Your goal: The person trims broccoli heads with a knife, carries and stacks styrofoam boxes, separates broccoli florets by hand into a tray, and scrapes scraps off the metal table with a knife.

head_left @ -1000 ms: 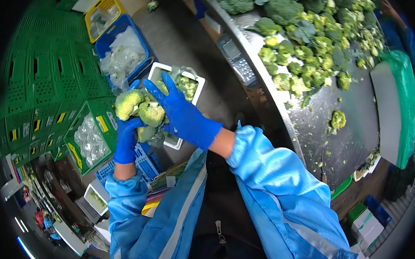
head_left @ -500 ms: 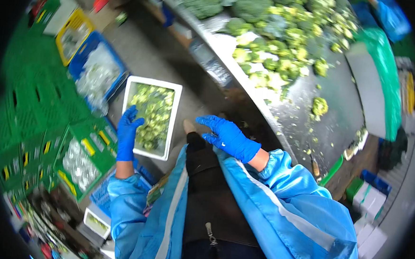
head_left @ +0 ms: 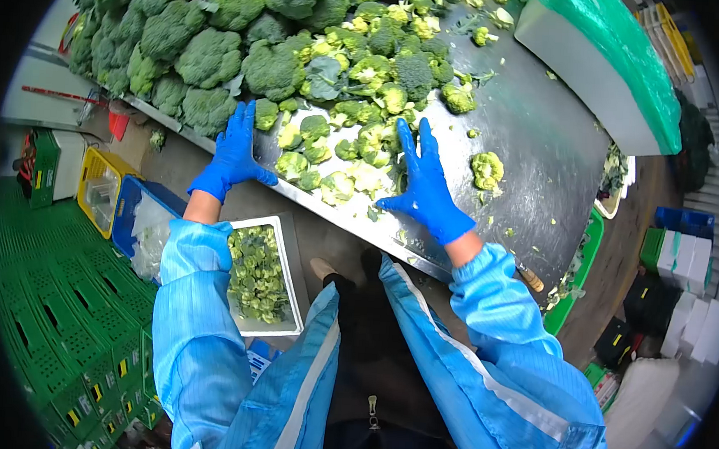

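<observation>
My left hand point(head_left: 234, 155), in a blue glove, is spread at the near edge of the metal table point(head_left: 537, 153), beside the large broccoli heads point(head_left: 209, 57). My right hand point(head_left: 428, 187), gloved too, has its fingers apart over the table, with nothing held. Between the two hands lie small broccoli florets point(head_left: 337, 186). One loose floret point(head_left: 487, 171) sits to the right of my right hand. Below the table edge, a white box point(head_left: 290, 286) full of florets point(head_left: 256, 272) stands near my left sleeve.
Stacked green crates point(head_left: 67, 289) fill the left side, near a blue crate point(head_left: 130, 198) and a yellow crate point(head_left: 91, 163). A knife handle point(head_left: 529, 278) lies at the table's near right edge. Green plastic point(head_left: 617, 55) covers a white block at the upper right.
The broccoli seen in my hands a second ago is no longer in them. Both hands have moved from over the floor to the table, and the view has turned toward the broccoli pile.
</observation>
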